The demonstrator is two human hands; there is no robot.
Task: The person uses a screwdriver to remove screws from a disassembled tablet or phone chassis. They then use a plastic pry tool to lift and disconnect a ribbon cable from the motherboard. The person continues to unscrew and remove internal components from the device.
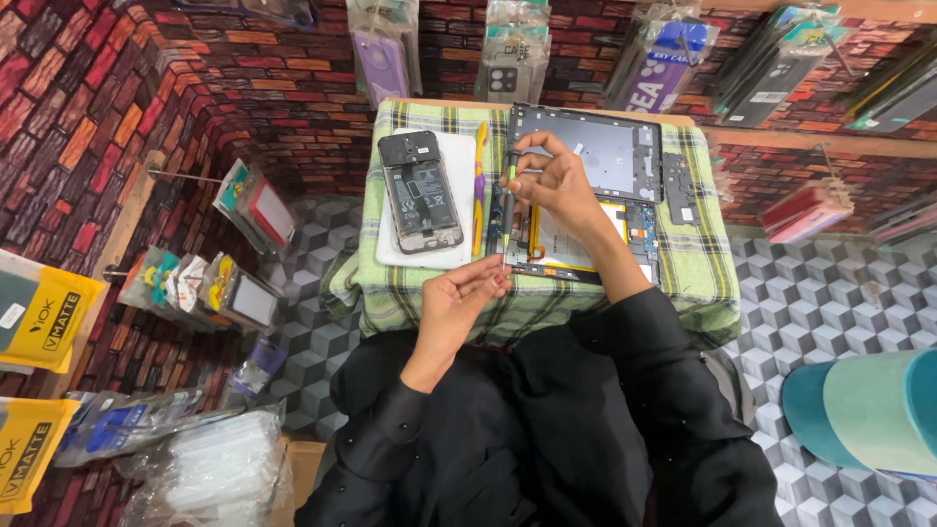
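- Right hand [558,182] has its grip clamped on a slim dark screwdriver [509,200] with a green band, held upright, tip down near the worktop's [698,263] front edge
- Left hand [459,298] sits just under it, fingertips [496,280] pinched together at the tip
- An opened tablet [586,146] lies at the back right, partly under the right hand
- An opened phone [422,191] rests on a white tray [459,156] toward the left edge; a yellow and purple pry tool [479,185] lies beside it
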